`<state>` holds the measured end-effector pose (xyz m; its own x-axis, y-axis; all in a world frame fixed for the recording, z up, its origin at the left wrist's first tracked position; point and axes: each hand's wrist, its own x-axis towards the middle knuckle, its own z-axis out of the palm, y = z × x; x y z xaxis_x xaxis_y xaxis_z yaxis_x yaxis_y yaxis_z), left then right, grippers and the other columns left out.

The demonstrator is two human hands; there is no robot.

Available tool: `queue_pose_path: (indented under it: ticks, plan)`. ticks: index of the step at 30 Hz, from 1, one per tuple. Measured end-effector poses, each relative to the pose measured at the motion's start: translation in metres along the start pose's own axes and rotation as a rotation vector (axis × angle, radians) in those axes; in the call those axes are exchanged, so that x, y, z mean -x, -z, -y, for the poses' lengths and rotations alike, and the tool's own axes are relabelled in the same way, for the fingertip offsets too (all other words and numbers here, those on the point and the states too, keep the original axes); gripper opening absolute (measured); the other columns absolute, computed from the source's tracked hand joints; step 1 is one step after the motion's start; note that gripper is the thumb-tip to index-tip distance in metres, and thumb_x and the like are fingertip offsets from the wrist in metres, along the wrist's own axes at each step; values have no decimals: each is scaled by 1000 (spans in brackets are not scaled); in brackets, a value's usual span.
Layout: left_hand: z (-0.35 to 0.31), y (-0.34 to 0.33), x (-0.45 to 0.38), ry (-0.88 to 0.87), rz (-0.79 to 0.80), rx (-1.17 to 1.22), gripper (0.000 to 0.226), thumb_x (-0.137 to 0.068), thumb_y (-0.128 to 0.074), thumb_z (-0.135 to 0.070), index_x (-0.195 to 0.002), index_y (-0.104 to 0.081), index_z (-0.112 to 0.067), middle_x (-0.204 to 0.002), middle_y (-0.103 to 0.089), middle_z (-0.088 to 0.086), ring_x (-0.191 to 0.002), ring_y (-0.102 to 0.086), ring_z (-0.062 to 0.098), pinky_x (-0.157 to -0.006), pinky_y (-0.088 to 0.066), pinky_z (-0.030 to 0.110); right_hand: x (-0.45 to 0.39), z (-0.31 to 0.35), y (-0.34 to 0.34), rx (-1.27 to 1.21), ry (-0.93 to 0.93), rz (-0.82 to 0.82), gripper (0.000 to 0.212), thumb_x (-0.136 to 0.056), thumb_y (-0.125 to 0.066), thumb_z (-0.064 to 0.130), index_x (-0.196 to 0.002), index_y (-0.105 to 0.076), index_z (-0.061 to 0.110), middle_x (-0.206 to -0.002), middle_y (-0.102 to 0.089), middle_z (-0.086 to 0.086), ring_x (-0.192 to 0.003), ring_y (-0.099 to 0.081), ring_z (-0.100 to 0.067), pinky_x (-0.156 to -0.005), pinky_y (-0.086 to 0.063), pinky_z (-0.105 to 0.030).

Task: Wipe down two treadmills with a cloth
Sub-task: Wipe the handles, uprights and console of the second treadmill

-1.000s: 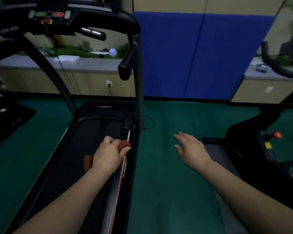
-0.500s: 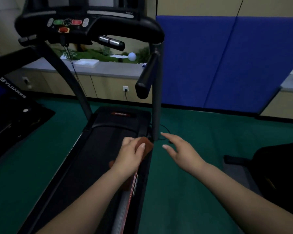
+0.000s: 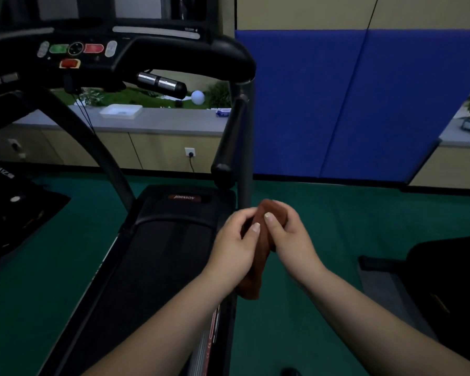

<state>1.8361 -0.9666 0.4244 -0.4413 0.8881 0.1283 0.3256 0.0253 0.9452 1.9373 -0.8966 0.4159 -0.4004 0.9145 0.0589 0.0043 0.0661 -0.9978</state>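
Observation:
A brown cloth (image 3: 258, 270) hangs bunched between both hands, lifted above the right side rail of the black treadmill (image 3: 158, 256). My left hand (image 3: 235, 248) grips the cloth from the left, thumb on its front. My right hand (image 3: 289, 240) grips it from the right, fingers curled over its top. The treadmill's console (image 3: 92, 52) with green and red buttons stands at the upper left, its right handrail (image 3: 229, 145) slanting down toward my hands. Part of a second black machine (image 3: 445, 280) shows at the right edge.
Green carpet (image 3: 310, 213) covers the floor between the machines. A blue padded panel (image 3: 350, 104) leans on the back wall. A grey counter (image 3: 160, 122) with a white tray runs behind. Another dark machine (image 3: 8, 210) sits at the left edge.
My left hand lifted the cloth off the treadmill's side rail and moved right. My right hand came in from the right and took hold of the cloth too. The view shifted toward the console.

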Motion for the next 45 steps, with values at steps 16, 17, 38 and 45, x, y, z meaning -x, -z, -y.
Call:
queue_pose_path:
  ticks: [16, 17, 38, 45]
  plan:
    - [-23, 58, -80, 0, -381, -334, 42, -73, -78, -31, -110, -59, -40, -102, -57, -18, -85, -56, -4, -67, -40, 5, -127, 48, -44, 218, 506, 194, 34, -80, -71, 10, -108, -65, 29, -100, -47, 8, -98, -48, 8, -88, -35, -4]
    - [-25, 58, -82, 7, -387, -321, 41, -73, -78, -30, -109, -61, -39, -102, -58, -19, -85, -56, -4, -68, -41, 5, -139, 47, -46, 225, 491, 184, 31, -81, -71, 10, -106, -67, 27, -97, -44, 9, -95, -47, 9, -86, -33, -1]
    - [-55, 54, -94, 173, -419, -488, 39, -72, -76, -38, -109, -70, -29, -95, -62, -18, -84, -58, -7, -69, -44, 4, -209, 39, -50, 416, 745, 326, 43, -84, -52, 49, -99, -73, 14, -98, -43, 4, -97, -36, -10, -83, -27, -8]
    - [-53, 42, -98, 143, -416, -496, 43, -76, -72, -36, -118, -63, -35, -103, -56, -24, -94, -49, -14, -72, -34, -3, -242, 41, -48, 333, 604, 274, 37, -89, -58, 30, -126, -58, 31, -107, -39, 5, -108, -43, -16, -94, -34, -21]
